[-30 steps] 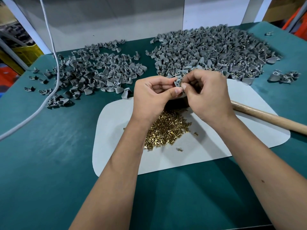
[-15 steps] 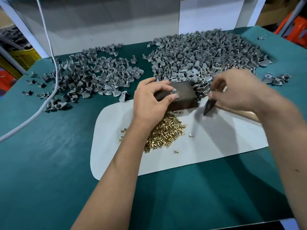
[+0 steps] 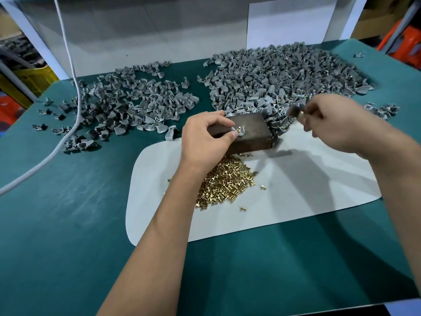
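Block (image 3: 252, 135), dark and box-shaped, lies at the far edge of a white mat (image 3: 296, 197) on the green desk (image 3: 68, 224). Left hand (image 3: 205, 137) rests over the block's left end. Its fingers (image 3: 211, 117) are curled, thumb and forefinger pinching a small grey part (image 3: 239, 132) flat against the block's top face. A brass rivet (image 3: 238, 128) shows in the part; too small to tell how deep it sits.

Right hand (image 3: 339, 126) is raised to the right of the block, apart from it and motion-blurred. Its fingers are wrapped round the handle of a hammer (image 3: 296, 111), clamped tight, with the dark head pointing left toward the block. The handle itself is hidden inside the grip.

Rivet heap (image 3: 225, 181), loose brass, lies on the mat just on the near side of the block, partly under the left wrist, with a few strays beside it. Two spreads of grey pieces lie behind. The larger pile (image 3: 284, 74) is far right, its near edge reaching the block's right end. The thinner scatter (image 3: 127, 106) is far left. A white cable (image 3: 68, 71) crosses the scatter and runs off the desk's left edge
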A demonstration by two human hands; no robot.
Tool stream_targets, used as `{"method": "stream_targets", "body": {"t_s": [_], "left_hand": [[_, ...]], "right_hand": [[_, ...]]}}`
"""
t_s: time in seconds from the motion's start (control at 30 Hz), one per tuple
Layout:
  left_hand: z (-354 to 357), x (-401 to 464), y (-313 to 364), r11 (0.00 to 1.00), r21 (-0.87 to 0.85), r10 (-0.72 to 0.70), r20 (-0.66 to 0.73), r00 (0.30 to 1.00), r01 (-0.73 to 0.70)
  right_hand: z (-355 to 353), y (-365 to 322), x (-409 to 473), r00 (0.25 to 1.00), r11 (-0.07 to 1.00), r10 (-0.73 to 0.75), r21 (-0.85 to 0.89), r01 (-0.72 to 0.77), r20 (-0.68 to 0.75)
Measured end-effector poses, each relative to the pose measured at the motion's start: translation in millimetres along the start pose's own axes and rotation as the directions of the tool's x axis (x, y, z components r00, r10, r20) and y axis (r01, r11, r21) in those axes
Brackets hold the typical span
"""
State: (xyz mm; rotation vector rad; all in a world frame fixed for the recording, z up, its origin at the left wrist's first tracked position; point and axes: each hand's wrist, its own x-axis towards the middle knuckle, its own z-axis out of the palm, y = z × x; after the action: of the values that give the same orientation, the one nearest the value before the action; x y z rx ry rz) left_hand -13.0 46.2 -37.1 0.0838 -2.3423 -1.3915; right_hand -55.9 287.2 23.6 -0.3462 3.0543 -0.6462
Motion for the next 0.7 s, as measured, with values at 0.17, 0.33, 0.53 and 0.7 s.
{"method": "stream_targets", "body": {"t_s": [0.17, 0.33, 0.53, 0.7], "left_hand": [[2, 0, 2, 1.0, 0.004, -0.02, 0.002, 1.0, 0.02], [3, 2, 1, 0.999, 0.029, -0.031, 0.002, 1.0, 0.031], [6, 3, 1, 0.994, -0.012, -0.107, -0.035, 0.994, 0.107], [7, 2, 3, 0.991, -0.042, -0.128, -0.035, 0.991, 0.127]], "right_hand": [[8, -30, -6, 0.983, 0.976, -0.123, 0.164, 0.144, -0.134], [15, -44, -8, 0.979, 0.975, -0.167, 0.127, 0.182, -0.118], [7, -58, -5, 0.979, 0.974, -0.176, 0.127, 0.189, -0.103], [10, -65, -4, 0.983, 0.982, -0.167, 0.071, 0.173, -0.08]]}}
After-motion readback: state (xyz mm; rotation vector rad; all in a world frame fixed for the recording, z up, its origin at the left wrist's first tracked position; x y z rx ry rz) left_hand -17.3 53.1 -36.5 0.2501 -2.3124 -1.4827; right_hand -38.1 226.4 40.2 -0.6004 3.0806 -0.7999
